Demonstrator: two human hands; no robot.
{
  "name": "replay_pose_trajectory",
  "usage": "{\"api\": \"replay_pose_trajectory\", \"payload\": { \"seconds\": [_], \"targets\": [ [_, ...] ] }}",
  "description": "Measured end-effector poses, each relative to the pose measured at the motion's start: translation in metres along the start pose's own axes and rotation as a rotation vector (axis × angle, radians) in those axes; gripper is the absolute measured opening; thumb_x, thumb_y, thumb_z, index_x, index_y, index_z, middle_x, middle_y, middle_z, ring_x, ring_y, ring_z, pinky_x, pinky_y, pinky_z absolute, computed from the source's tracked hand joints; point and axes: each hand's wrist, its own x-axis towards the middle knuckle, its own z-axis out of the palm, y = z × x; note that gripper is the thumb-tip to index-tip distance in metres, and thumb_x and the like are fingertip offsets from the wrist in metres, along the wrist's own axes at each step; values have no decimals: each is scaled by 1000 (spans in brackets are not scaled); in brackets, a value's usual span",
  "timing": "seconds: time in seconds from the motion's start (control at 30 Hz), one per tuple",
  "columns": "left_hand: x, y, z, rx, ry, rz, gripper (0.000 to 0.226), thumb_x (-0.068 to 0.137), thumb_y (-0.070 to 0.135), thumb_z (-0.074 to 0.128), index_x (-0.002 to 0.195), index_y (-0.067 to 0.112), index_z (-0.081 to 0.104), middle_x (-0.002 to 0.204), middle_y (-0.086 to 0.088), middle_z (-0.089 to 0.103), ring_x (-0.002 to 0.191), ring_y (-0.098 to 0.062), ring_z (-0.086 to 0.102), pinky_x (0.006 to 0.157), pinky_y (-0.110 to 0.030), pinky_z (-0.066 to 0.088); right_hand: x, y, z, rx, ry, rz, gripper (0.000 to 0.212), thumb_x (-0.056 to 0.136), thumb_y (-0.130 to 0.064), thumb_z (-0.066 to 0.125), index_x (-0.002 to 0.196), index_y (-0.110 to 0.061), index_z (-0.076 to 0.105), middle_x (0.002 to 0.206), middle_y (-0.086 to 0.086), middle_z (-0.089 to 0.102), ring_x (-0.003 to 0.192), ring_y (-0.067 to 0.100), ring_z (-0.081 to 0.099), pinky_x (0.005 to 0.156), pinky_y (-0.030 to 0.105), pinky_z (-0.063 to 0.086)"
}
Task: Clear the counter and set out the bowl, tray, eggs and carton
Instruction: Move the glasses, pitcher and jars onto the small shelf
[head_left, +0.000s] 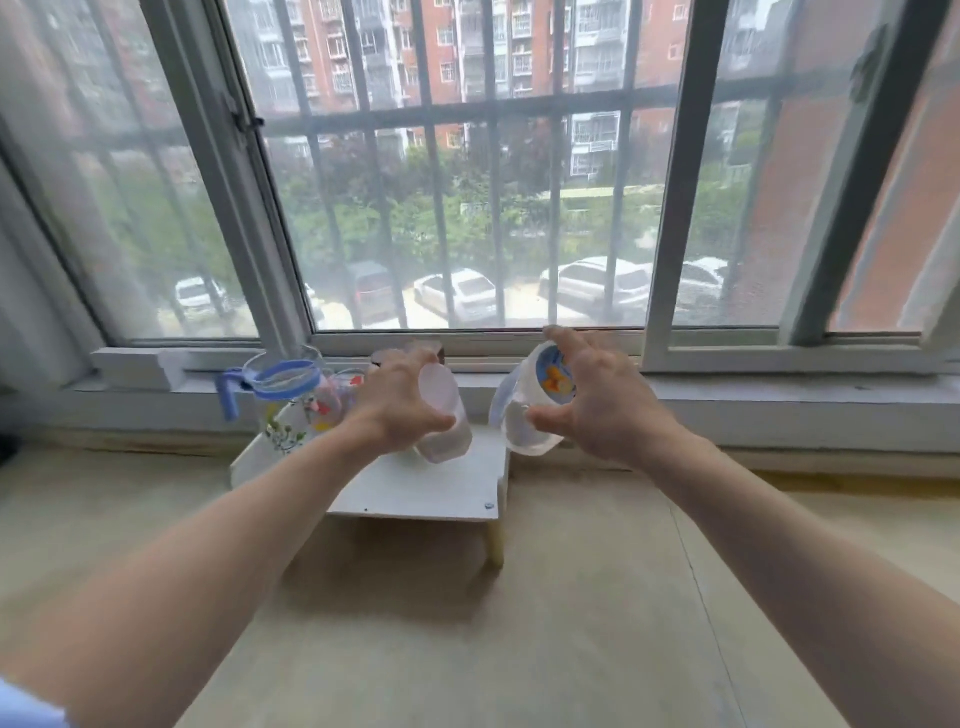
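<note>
My left hand (400, 402) grips a translucent pinkish plastic cup (444, 415), tilted, over a small white stand (421, 493). My right hand (592, 400) holds a clear plastic cup (535, 410) with a blue rim and an orange print, tilted to the left just beyond the stand's right edge. A glass jug (283, 400) with a blue lid and handle and a flower print stands at the stand's back left. No bowl, tray, eggs or carton is in view.
The beige counter (571, 623) runs up to a window sill (779, 395) below a barred window. Another small glass (350, 384) with coloured spots stands next to the jug. A brownish object (387, 356) sits behind my left hand.
</note>
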Motion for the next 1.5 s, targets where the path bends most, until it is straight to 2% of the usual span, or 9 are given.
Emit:
{"api": "replay_pose_trajectory", "payload": {
  "seconds": [0.2,0.47,0.77,0.97,1.1,1.17,1.27,1.33,1.5],
  "targets": [
    [81,-42,36,-60,-147,46,76,71,25,74,138,21,39,142,-7,38,129,-28,34,106,-40,35,61,-5,44,-12,-99,94,91,73,-36,73,146,-18,22,143,3,38,128,22,40,108,33,35],
    [160,-60,91,4,-310,125,74,74,26,69,140,17,37,143,-9,38,128,-34,36,105,-40,35,92,2,78,-15,-167,222,90,74,-36,74,146,-24,22,141,-5,39,122,11,43,104,26,39],
    [197,-59,133,11,-367,125,66,77,27,69,135,15,40,136,-11,40,124,-35,42,99,-44,44,103,11,89,-20,-191,260,93,73,-38,73,146,-30,16,142,-9,37,125,9,41,107,26,36],
    [205,-59,144,-67,-348,122,76,78,36,72,141,17,35,141,-9,38,127,-33,42,103,-44,42,111,15,99,-6,-219,261,93,73,-34,72,146,-30,16,142,-9,37,125,10,40,108,27,36],
    [197,-69,131,-140,-340,147,70,84,19,68,144,13,31,148,-7,38,135,-24,38,108,-33,34,122,12,112,-11,-233,232,92,72,-33,72,146,-27,18,142,-6,38,126,14,40,109,29,35],
    [189,-75,119,-199,-322,120,57,88,9,58,140,14,37,143,-8,45,129,-22,44,102,-30,39,128,8,121,-5,-258,217,91,72,-33,72,145,-24,19,141,-4,39,126,15,40,108,30,36],
    [170,-83,102,-353,-318,67,37,89,5,54,125,13,55,122,-9,62,102,-18,60,81,-25,49,138,7,135,-30,-290,214,83,72,-31,73,140,-21,26,134,1,44,121,19,43,103,34,41],
    [155,-88,93,-459,-334,65,27,91,7,53,117,10,60,112,-9,68,88,-16,63,73,-24,52,143,8,146,-63,-308,214,81,72,-30,74,138,-20,27,134,3,44,120,22,43,102,35,42],
    [126,-101,97,-682,-462,-77,36,93,11,51,129,14,51,112,-6,61,91,-16,60,73,-27,55,148,16,171,-126,-338,227,87,75,-31,74,143,-18,21,142,6,35,125,26,40,104,35,39]
  ]
}}
